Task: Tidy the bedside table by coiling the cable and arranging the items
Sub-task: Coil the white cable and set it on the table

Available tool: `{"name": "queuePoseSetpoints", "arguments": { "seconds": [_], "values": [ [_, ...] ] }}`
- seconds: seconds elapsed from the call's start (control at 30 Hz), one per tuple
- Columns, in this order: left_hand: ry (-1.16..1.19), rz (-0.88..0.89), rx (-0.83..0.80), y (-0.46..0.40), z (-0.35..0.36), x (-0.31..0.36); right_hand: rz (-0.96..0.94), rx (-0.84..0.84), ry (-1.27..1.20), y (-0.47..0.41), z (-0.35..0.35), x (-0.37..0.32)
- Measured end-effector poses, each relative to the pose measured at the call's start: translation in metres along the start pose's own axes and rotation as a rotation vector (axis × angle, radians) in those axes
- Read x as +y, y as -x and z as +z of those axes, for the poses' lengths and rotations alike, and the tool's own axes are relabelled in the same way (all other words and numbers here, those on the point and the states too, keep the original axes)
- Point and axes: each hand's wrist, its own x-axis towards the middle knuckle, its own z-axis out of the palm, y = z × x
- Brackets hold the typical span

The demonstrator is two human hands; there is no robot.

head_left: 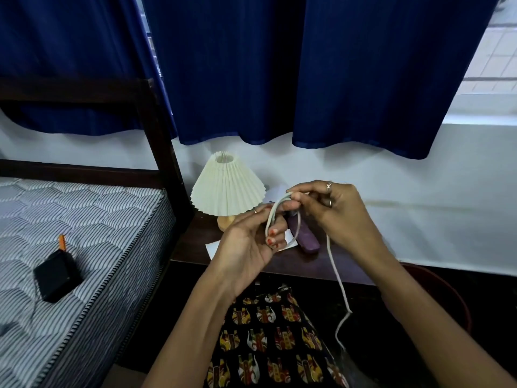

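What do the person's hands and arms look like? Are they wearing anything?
Both forearms are bare, no sleeves showing. The left hand has red-painted nails and a thin ring on one finger. The right hand wears two rings, one with a small ornament on top. No watch or bracelet shows.

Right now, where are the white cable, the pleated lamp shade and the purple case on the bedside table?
white cable [338, 278]: head view, on the loose length hanging below the right hand.
pleated lamp shade [227, 189]: head view, middle of the cream pleats.
purple case [306, 238]: head view, on its exposed near end.
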Motion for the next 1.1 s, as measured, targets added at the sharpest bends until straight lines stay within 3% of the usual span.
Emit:
{"name": "queuePoseSetpoints", "arguments": {
  "seconds": [0.2, 0.27, 0.43, 0.63, 0.8, 0.97, 1.1],
  "values": [
    [0.051, 0.073, 0.048, -0.009, 0.007, -0.002, 0.208, -0.019, -0.406, 0.021, 0.015, 0.029],
    [0.136, 0.126, 0.059, -0.012, 0.009, 0.002, 0.248, -0.02, -0.419, 0.032, 0.023, 0.043],
    [0.2, 0.256, 0.081, -0.023, 0.009, 0.017, 0.204, -0.173, -0.09, 0.066, 0.032, 0.076],
    [-0.095, 0.269, 0.147, -0.039, 0.003, 0.022, -0.008, -0.449, 0.498, 0.092, 0.018, 0.062],
    [-0.473, 0.288, 0.165, -0.048, 0.001, 0.013, -0.322, -0.22, 0.786, 0.068, -0.006, 0.009],
    [-0.609, 0.226, 0.103, -0.044, 0.004, 0.013, -0.324, -0.046, 0.594, 0.014, -0.035, -0.025],
    [-0.488, 0.22, 0.018, -0.04, 0.012, 0.014, -0.203, -0.032, 0.333, -0.024, -0.043, -0.031]
  ]
}}
